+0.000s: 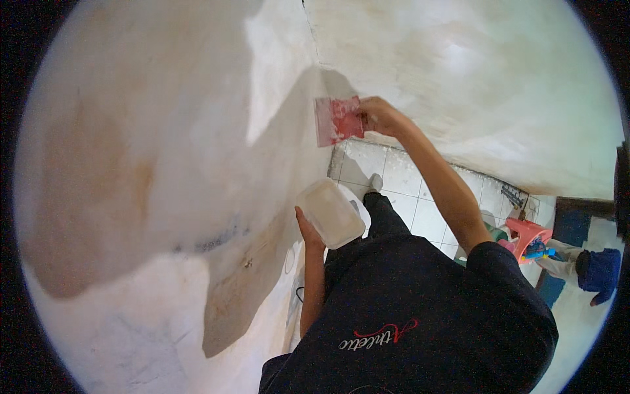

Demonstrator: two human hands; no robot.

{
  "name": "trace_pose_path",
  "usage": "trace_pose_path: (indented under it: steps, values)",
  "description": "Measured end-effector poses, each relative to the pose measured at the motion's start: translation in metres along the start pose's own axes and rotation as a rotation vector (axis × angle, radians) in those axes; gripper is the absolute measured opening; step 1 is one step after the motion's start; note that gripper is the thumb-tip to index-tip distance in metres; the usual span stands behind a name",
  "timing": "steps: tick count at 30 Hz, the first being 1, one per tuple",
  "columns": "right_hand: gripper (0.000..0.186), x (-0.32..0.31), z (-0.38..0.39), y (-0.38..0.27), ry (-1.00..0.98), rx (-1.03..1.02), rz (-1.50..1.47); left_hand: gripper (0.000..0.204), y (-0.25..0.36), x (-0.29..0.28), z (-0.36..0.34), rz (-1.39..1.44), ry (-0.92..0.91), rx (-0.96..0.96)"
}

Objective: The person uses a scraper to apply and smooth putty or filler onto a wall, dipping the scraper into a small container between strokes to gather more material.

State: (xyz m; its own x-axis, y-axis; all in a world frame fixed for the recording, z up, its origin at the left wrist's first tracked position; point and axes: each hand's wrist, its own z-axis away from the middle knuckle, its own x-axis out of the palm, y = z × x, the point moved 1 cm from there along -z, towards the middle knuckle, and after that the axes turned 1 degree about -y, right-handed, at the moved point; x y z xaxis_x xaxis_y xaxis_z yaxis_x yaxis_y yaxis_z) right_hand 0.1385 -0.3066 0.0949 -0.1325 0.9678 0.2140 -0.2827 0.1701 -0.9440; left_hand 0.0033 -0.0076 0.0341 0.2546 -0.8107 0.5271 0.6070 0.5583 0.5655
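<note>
My right hand (pixel 383 117) grips a red putty scraper (pixel 344 119) by one end, fingers closed round it. The scraper's broad pale edge is at or very near the corner where two plastered walls meet; whether it touches cannot be made out. Whitish smears cover its red face. Lower down, my left hand (pixel 308 228) holds a pale, rounded rectangular plastic tub (pixel 330 213) from the side and below. The tub is close to the left wall, and whitish material seems to show in it.
Patchy plaster covers the left wall (pixel 177 164) and the right wall (pixel 485 85). White floor tiles (pixel 400 174) lie below, with my shoe (pixel 375 182) on them. At the right are a pink-red plastic stool (pixel 529 238) with a blue item and a person in a blue top (pixel 600 270).
</note>
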Motion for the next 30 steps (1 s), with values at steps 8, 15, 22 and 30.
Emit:
trace_pose_path:
  steps: [8, 15, 22, 30]
  values:
    - [0.024, 0.047, -0.036, 0.045, 0.035, 0.098, -0.274, 0.072, -0.025, -0.018, -0.011, 0.077, 0.009, -0.059]
    - [0.028, 0.049, -0.049, -0.014, -0.103, -0.304, 0.290, 0.069, -0.038, -0.036, -0.027, 0.091, -0.176, 0.007]
    - [0.028, 0.104, -0.019, -0.050, -0.047, -0.158, -0.251, 0.069, -0.043, -0.099, -0.072, 0.116, -0.258, -0.046]
    - [0.023, 0.009, 0.025, -0.051, 0.148, -0.400, -0.009, 0.068, -0.011, -0.010, -0.018, -0.010, -0.122, -0.071]
